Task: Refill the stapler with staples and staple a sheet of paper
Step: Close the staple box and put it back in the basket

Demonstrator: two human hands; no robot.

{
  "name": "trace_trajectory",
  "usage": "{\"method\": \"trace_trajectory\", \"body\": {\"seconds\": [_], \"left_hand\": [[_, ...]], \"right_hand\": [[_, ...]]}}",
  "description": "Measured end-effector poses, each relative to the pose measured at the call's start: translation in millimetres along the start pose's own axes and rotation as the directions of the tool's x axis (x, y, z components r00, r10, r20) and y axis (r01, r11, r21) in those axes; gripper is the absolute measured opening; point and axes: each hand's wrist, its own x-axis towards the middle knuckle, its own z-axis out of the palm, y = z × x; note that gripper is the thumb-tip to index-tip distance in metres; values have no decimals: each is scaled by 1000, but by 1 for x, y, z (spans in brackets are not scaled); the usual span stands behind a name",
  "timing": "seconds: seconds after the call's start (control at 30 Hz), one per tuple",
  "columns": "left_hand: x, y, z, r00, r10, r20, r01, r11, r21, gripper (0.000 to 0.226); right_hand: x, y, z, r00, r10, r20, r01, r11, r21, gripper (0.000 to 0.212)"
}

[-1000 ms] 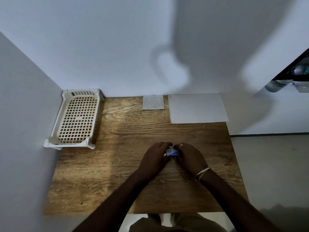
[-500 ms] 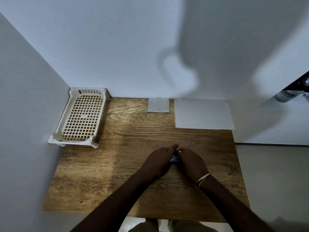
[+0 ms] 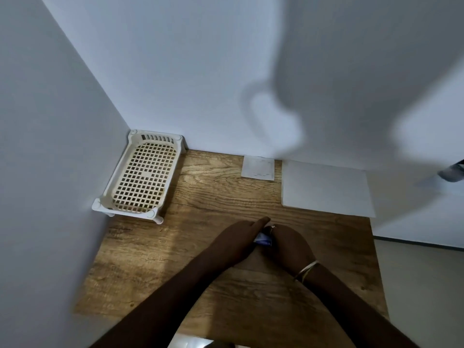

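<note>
Noted stapler wedged between hands mid-frame: right hand curled round it, left hand fingers straight, laid over; long axis hidden.

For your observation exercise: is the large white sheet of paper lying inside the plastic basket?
No: the sheet of paper lies flat on the table, far right, apart from the basket at far left.

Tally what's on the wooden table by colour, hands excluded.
White: 2, the large white paper sheet and small white square card.
Cream: 1, the cream plastic lattice tray.
Blue-and-white: 1, the small blue-and-white object between the left hand and right hand.
Total: 4.
</note>
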Motion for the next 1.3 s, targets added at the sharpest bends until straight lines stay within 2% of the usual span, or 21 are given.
{"method": "trace_trajectory", "body": {"seconds": [0.13, 0.3, 0.57, 0.73, 0.87, 1.03, 1.3], "left_hand": [[-3, -32, -43, 999, -17, -44, 18, 1000, 23, 64], [-13, -75, -114, 993, -58, -100, 64, 996, 59, 62], [-24, -136, -199, 972, -96, -216, 118, 989, 88, 55], [-22, -173, -238, 960, -131, -247, 154, 985, 74, 50], [-14, -197, -259, 958, -160, -238, 179, 982, 59, 46], [-8, -227, -270, 951, -173, -257, 192, 980, 51, 50], [1, -258, -264, 960, -148, -239, 172, 982, 83, 54]], "right_hand": [[41, -35, -5, 996, -77, -49, 81, 995, 65, 27], [104, -93, -12, 985, -174, -18, 175, 978, 115, 25], [197, -171, -30, 951, -309, 6, 309, 951, -22, 16], [240, -203, -34, 944, -328, -22, 328, 945, -18, 10], [271, -222, -35, 946, -325, -10, 325, 946, -11, 10], [300, -237, -24, 953, -301, -10, 301, 954, -5, 9], [323, -242, -6, 953, -302, -16, 301, 953, -45, 19]]}}
